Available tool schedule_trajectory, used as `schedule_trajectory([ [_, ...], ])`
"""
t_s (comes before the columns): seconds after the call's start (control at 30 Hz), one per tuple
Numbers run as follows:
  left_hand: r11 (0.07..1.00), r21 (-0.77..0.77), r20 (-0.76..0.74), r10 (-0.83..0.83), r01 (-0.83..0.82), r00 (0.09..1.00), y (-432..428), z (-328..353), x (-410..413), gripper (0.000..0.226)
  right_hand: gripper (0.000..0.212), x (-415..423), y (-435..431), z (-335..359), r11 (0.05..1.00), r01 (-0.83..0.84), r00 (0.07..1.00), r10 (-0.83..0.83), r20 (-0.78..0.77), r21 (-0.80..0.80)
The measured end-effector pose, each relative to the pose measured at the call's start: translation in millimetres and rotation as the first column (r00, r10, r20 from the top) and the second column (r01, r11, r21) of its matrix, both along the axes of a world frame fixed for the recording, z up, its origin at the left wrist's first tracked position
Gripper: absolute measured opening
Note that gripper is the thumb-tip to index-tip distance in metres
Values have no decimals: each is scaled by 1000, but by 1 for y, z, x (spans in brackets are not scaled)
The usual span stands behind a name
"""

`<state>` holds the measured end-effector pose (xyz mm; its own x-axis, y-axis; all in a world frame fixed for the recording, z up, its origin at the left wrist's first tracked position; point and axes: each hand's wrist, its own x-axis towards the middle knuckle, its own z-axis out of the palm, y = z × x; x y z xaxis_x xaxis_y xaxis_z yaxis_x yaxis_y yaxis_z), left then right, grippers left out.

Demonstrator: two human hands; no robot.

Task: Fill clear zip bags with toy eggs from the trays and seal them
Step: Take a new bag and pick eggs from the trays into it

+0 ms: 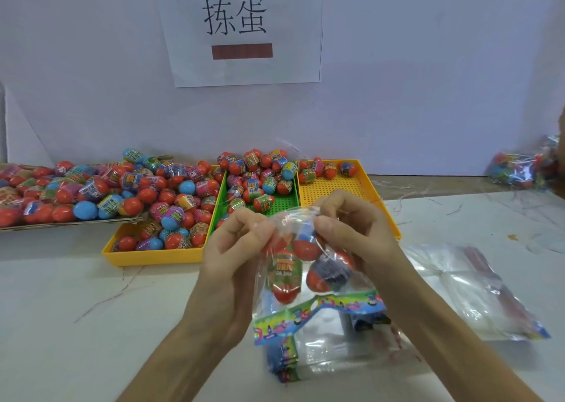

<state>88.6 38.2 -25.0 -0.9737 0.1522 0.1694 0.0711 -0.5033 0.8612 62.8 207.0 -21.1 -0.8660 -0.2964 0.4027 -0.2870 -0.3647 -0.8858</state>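
I hold a clear zip bag (pixel 308 282) upright over the table with several red toy eggs (pixel 305 249) inside it and a colourful printed card strip along its lower edge. My left hand (pixel 232 255) pinches the bag's top on the left. My right hand (pixel 351 230) pinches the top edge on the right. Behind the bag stand a left yellow tray (pixel 153 256) heaped with eggs, a green tray (pixel 281 201) partly filled, and a right yellow tray (pixel 333 186) with a few eggs at its far end.
A flat board (pixel 61 223) piled with eggs lies at the far left. Empty zip bags lie under my hands (pixel 321 356) and to the right (pixel 477 288). Filled bags (pixel 519 169) sit at the far right by the wall. A paper sign (pixel 241 28) hangs ahead.
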Motion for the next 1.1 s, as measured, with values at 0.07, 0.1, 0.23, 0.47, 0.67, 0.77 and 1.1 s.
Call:
schedule_trajectory([
  [0.07, 997, 60, 20, -56, 55, 998, -2, -1, -2, 21, 13, -2, 1, 2, 1000, 0, 999, 1, 35, -12],
  [0.1, 993, 86, 12, -78, 76, 997, -3, -1, -3, 31, 18, -4, 1, 3, 1000, 8, 999, -7, 52, -20],
  [0.23, 991, 123, -18, -56, 58, 998, -6, -4, -8, 42, 13, -5, 2, 0, 998, 42, 991, -35, 126, -55],
  [0.47, 984, -95, -144, 135, -149, 980, -7, -6, -13, 15, 28, -12, 11, -8, 802, 319, 947, -248, -205, 504],
  [0.67, 909, -275, -314, 222, -312, 923, -3, -13, -11, 15, 53, 4, -2, -11, 832, 125, 990, -137, -19, 541],
  [0.77, 904, -285, -305, 230, -319, 924, -5, -12, -10, 16, 74, 13, -16, -19, 751, 120, 993, -97, -70, 649],
  [1.1, 980, -170, -177, 77, -107, 981, -4, -10, -9, 8, 72, 22, -15, -20, 760, -41, 999, 22, 38, 649],
])
